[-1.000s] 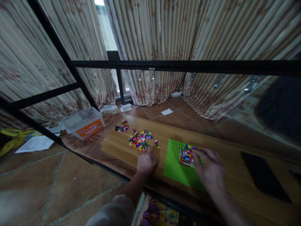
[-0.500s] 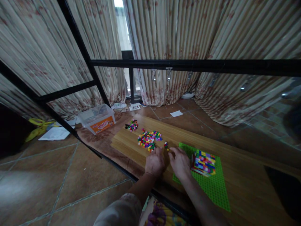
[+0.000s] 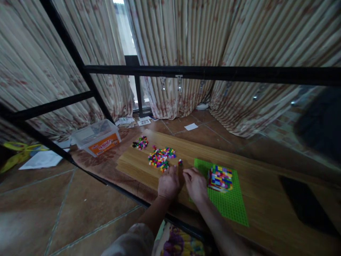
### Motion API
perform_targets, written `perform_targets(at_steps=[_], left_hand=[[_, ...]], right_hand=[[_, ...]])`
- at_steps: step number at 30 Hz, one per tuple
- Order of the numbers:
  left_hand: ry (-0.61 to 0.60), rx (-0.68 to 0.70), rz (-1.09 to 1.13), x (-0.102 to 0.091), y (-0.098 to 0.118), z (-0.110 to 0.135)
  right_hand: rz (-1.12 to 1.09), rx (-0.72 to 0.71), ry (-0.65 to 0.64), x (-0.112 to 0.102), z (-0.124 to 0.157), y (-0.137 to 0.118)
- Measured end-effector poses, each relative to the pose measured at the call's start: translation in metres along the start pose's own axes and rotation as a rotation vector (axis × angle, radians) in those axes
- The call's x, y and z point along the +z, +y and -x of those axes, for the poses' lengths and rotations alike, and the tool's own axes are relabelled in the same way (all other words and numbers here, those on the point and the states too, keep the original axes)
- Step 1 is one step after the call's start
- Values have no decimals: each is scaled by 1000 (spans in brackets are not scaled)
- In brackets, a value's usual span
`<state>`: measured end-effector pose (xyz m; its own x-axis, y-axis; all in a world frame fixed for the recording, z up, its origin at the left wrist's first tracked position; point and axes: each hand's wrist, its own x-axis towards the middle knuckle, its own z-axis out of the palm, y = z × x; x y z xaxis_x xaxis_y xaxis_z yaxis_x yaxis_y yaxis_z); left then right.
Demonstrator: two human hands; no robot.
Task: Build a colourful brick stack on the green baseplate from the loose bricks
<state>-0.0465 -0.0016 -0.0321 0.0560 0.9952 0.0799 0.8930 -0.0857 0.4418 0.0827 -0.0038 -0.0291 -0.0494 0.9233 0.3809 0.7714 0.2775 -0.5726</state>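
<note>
My left hand [image 3: 168,183] rests on the wooden board at the near edge of a pile of small colourful toy bricks [image 3: 160,157]. Its fingers are curled in, and whatever they hold is hidden. Close by on the right, my right hand [image 3: 195,183] has thumb and fingers pinched together; anything between them is too small to make out. A few loose bricks [image 3: 180,162] lie just beyond the gap between both hands. To the right of my right hand, a block built of multicoloured bricks [image 3: 220,178] stands on a green studded baseplate [image 3: 231,208].
A smaller heap of bricks and dark pieces [image 3: 140,143] lies at the board's [image 3: 128,160] far left. Beyond it stands a clear plastic box [image 3: 97,137] with an orange label. A dark flat object [image 3: 306,204] lies at the right. Black metal bars [image 3: 213,73] cross ahead.
The view has turned slightly right, so everything sits further left. A yellow brick by my right fingertips no longer shows, and those fingers are now pinched closer together.
</note>
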Motion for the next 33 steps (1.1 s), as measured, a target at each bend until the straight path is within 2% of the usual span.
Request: perform_targets(at_steps=[4,8,11,14,19,27,33], left_hand=[[-10,-22,7,-1,0,-1],[5,-34,-8,-1,-1,-1],[37,-27,-22,-1,-1,-2],[49,-18,-41,-1,0,-2],[66,-5,-57,1,-1,-2],[40,-28,-59,2,-2,-3],[45,-32,-62,-1,1,-3]], right_hand=[[-216,63,44,-33,32,-3],[-258,180,157,-73,56,9],[-245,299,281,-99,59,28],[-179,394,348,-115,50,47],[-77,347,307,-116,31,62],[119,250,252,-110,20,55],[51,295,265,-110,22,60]])
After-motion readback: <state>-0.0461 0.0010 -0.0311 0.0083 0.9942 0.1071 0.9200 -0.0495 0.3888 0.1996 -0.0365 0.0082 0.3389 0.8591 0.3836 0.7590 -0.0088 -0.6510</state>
